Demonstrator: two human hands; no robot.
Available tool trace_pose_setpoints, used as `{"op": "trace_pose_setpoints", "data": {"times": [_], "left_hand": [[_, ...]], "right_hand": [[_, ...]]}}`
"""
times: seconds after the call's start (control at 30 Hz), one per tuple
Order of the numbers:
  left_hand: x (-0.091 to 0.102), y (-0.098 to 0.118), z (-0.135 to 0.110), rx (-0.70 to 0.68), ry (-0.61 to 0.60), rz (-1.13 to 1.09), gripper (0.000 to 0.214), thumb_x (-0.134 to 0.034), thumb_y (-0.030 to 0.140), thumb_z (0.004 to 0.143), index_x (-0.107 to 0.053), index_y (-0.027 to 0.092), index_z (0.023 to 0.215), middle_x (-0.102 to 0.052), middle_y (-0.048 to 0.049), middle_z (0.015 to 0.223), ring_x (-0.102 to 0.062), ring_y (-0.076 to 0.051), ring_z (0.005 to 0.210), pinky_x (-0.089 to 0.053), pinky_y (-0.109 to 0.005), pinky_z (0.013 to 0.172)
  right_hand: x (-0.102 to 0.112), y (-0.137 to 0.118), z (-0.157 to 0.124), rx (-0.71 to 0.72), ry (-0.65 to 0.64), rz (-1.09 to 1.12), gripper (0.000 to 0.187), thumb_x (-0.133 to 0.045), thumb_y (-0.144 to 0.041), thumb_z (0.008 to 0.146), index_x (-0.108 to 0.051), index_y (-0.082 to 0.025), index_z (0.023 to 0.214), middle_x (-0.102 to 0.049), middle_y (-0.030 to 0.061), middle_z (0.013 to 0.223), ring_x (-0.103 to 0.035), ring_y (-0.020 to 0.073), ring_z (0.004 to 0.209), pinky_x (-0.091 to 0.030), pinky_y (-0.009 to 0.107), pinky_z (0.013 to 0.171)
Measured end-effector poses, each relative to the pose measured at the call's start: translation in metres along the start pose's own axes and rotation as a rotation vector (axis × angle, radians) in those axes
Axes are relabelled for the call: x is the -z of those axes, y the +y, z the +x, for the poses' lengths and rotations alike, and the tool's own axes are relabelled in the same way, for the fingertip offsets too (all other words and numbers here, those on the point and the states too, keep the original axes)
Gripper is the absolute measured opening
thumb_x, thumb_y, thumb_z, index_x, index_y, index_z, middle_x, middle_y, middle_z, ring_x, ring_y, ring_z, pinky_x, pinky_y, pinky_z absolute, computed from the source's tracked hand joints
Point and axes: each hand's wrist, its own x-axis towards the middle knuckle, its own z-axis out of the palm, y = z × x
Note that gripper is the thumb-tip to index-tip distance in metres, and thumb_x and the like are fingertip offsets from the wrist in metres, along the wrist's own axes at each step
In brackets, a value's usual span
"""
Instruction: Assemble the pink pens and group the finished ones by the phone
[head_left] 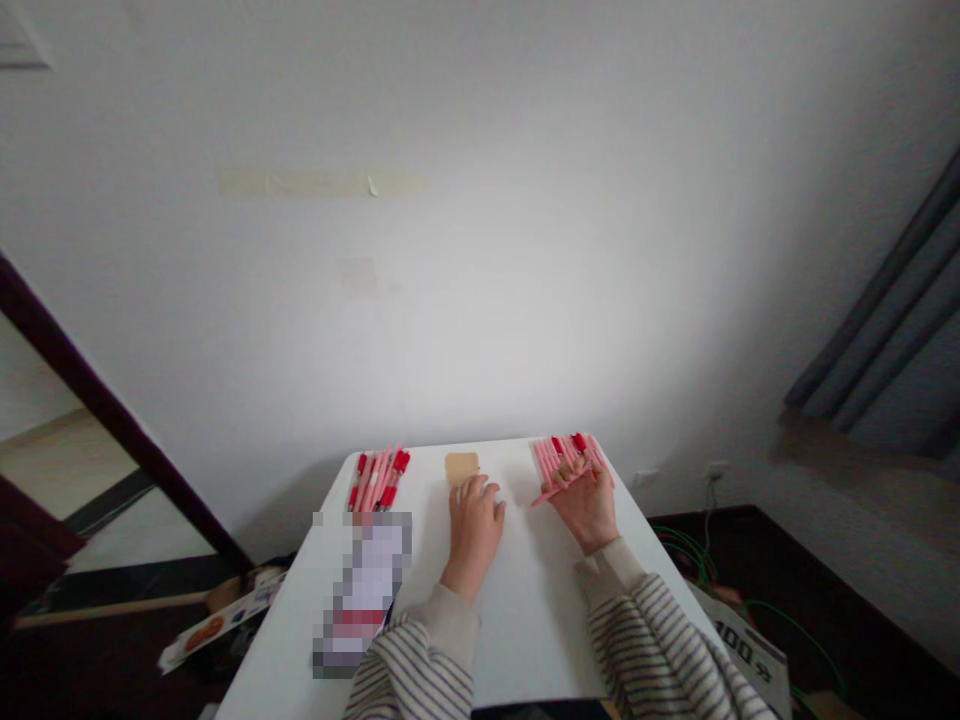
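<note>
My right hand (589, 505), palm turned up, has its fingers curled round a pink pen (549, 494). Just behind it, a row of pink pens (545, 460), some with red parts, lies at the back right of the white table (525, 640); the hand partly covers them. My left hand (475, 525) rests palm down near the table's middle, fingers slightly bent and apart. Its fingertips are at the near edge of a small tan pad or card (461, 466); whether they touch it is unclear. Several pink and red pens (379, 480) lie bunched at the back left.
A blurred-out oblong object, seemingly a phone (364, 590), lies on the table's left side. The pale wall (480, 250) stands right behind the table. Green cables (682, 555) and a printed bag or box (750, 650) are on the floor at right.
</note>
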Motion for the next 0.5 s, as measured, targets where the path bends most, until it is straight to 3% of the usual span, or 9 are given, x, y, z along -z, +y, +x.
{"op": "trace_pose_setpoints", "data": {"times": [0.13, 0.27, 0.4, 0.5], "left_hand": [[-0.003, -0.006, -0.001, 0.136, 0.01, 0.12, 0.034, -0.051, 0.029, 0.086, -0.057, 0.024, 0.119, -0.053, -0.0089, 0.135, -0.043, -0.026, 0.129, -0.029, -0.059, 0.109], [-0.005, -0.011, -0.001, 0.175, -0.026, 0.174, 0.041, -0.049, 0.034, 0.088, -0.053, 0.022, 0.126, -0.049, -0.0128, 0.14, -0.041, -0.028, 0.131, -0.03, -0.062, 0.108], [-0.003, -0.012, -0.003, 0.183, -0.014, 0.198, 0.043, -0.048, 0.039, 0.088, -0.052, 0.021, 0.128, -0.051, -0.0142, 0.137, -0.039, -0.03, 0.131, -0.03, -0.065, 0.106], [0.001, -0.013, -0.005, 0.183, -0.018, 0.182, 0.04, -0.048, 0.039, 0.089, -0.054, 0.02, 0.124, -0.053, -0.0136, 0.132, -0.04, -0.03, 0.129, -0.03, -0.067, 0.105]], "right_hand": [[0.004, 0.001, 0.001, -0.053, -0.034, 0.133, 0.033, -0.051, -0.053, 0.086, -0.052, -0.025, 0.068, -0.045, -0.0051, 0.062, -0.042, 0.0101, 0.054, -0.048, 0.03, 0.061], [0.012, 0.004, 0.004, -0.044, -0.041, 0.104, 0.035, -0.052, -0.061, 0.084, -0.06, -0.028, 0.077, -0.053, -0.0035, 0.068, -0.05, 0.0123, 0.061, -0.052, 0.035, 0.069], [0.017, 0.009, 0.006, -0.04, 0.009, 0.05, 0.018, -0.068, -0.044, 0.079, -0.066, -0.029, 0.088, -0.062, -0.0032, 0.076, -0.058, 0.0131, 0.073, -0.051, 0.042, 0.088], [0.019, 0.014, 0.007, -0.012, 0.014, 0.001, 0.018, -0.072, -0.039, 0.077, -0.068, -0.028, 0.091, -0.065, -0.0023, 0.078, -0.061, 0.0149, 0.079, -0.048, 0.048, 0.096]]}}
